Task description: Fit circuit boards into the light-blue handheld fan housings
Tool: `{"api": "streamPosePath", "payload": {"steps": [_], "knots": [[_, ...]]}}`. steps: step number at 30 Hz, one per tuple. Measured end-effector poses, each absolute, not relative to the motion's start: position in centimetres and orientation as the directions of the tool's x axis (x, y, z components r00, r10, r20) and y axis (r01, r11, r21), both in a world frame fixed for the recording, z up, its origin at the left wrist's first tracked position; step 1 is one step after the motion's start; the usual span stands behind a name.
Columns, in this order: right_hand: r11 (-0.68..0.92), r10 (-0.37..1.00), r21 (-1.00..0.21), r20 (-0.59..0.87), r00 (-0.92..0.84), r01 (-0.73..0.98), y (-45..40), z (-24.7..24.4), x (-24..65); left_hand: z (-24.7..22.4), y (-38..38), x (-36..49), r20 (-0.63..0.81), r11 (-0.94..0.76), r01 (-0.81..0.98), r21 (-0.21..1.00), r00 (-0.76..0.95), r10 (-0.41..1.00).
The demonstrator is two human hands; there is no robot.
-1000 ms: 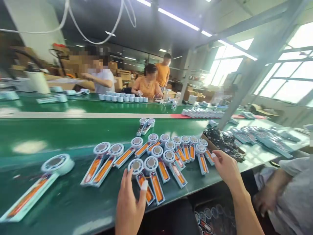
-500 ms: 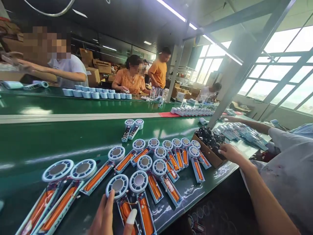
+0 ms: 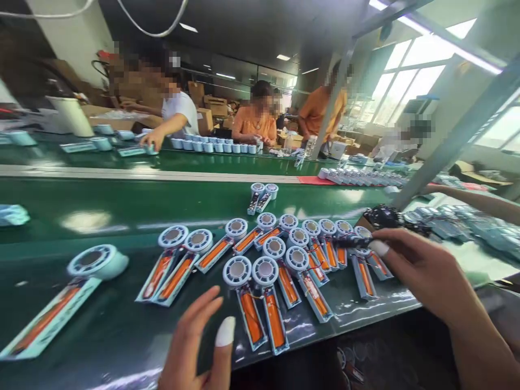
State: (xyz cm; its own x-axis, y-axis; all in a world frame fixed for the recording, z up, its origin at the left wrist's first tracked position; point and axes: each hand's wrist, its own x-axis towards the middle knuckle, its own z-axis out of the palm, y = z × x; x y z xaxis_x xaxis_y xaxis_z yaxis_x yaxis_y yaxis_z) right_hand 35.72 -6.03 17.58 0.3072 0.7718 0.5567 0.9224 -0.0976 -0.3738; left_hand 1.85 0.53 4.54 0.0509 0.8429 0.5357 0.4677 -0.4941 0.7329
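Note:
My right hand (image 3: 426,276) pinches a thin black circuit board (image 3: 352,241), blurred by motion, above the right-hand end of a cluster of light-blue housings. White covering wraps the thumb tip. Each housing has a round, ring-grilled head and a long handle with an orange insert; one front housing (image 3: 266,272) shows thin wires at its neck. My left hand (image 3: 199,341) is at the near edge, fingers spread and holding nothing, its thumb tip also covered in white. It is left of the front pair, apart from them. A separate housing (image 3: 91,262) lies at far left.
A cardboard box (image 3: 365,223) of black parts (image 3: 382,215) stands beside a slanted metal post (image 3: 430,162). Two housings with dark boards (image 3: 262,200) lie farther back. Co-workers sit across the green table (image 3: 122,203). Another person's arm (image 3: 475,201) reaches in from the right.
My right hand has come from the box toward the housings with a black circuit board. My left hand has left the front housing. The view has swung left.

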Motion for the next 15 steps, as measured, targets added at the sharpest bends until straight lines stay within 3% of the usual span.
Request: {"api": "streamPosePath", "payload": {"steps": [1, 3, 5, 8, 11, 15], "knots": [[0.072, 0.866, -0.450, 0.471, 0.168, 0.890, -5.7, 17.1, 32.3, 5.5, 0.1, 1.8, 0.546, -0.547, 0.465, 0.696, 0.152, 0.824], [0.266, 0.943, -0.622, 0.328, -0.064, 0.736, -4.8, 16.0, 26.2, 6.9, -0.7, 1.8, 0.461, -0.567, 0.427, 0.704, 0.334, 0.823], [0.295, 0.956, -0.771, 0.233, -0.180, 0.564, -3.8, 14.8, 21.9, 7.4, -1.3, 1.8, 0.317, -0.468, 0.398, 0.789, 0.390, 0.865], [0.196, 0.981, -0.870, 0.180, -0.079, 0.452, -2.2, 13.1, 19.1, 6.9, -1.7, 1.0, 0.134, -0.242, 0.352, 0.904, 0.304, 0.943], [0.167, 0.959, -0.761, 0.273, 0.076, 0.626, -1.4, 11.6, 18.7, 6.3, -1.9, 0.1, 0.032, -0.067, 0.267, 0.961, 0.135, 0.990], [0.147, 0.942, -0.393, 0.337, -0.007, 0.908, -1.0, 9.6, 17.8, 6.7, -1.6, 0.2, -0.069, 0.064, 0.180, 0.982, 0.021, 0.997]]}}
